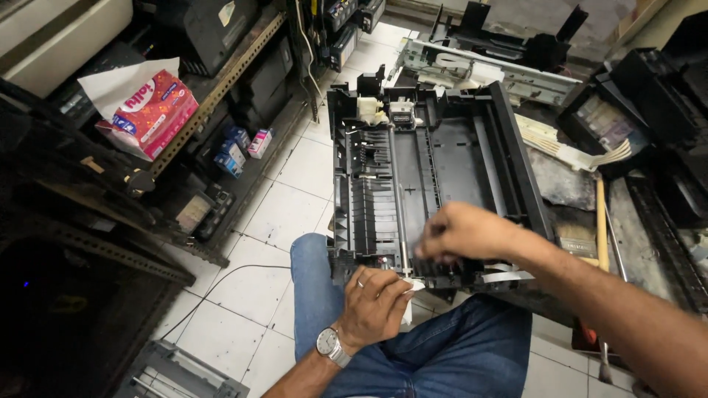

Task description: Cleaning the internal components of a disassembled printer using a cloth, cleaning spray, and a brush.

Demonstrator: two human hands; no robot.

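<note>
nearest to the camera are the person's knees in blue jeans point(413, 346), at 6 o'clock of the view. on them rests the near edge of a black plastic printer chassis point(435, 169), which reaches away toward 12 o'clock over the white tiled floor point(295, 199).

the left hand point(376, 302), with a ring and a wristwatch point(330, 345), is closed around a small white piece point(410, 289), maybe a cloth or paper, and presses against the near edge of the chassis. the right hand point(464, 234) is blurred; its fingers are curled at the near end of a thin metal rod point(403, 221), but whether they really pinch it cannot be told.

the chassis looks light but wide, stiff, with thin ribs and small clips that could probably break. it seems safer to hold it by the thick side walls, not by the ribs or the white flat cable point(509, 276) at 4 o'clock of it.

at 10 o'clock a pink tissue box point(151, 110) lies on a metal shelf point(221, 77).
</note>
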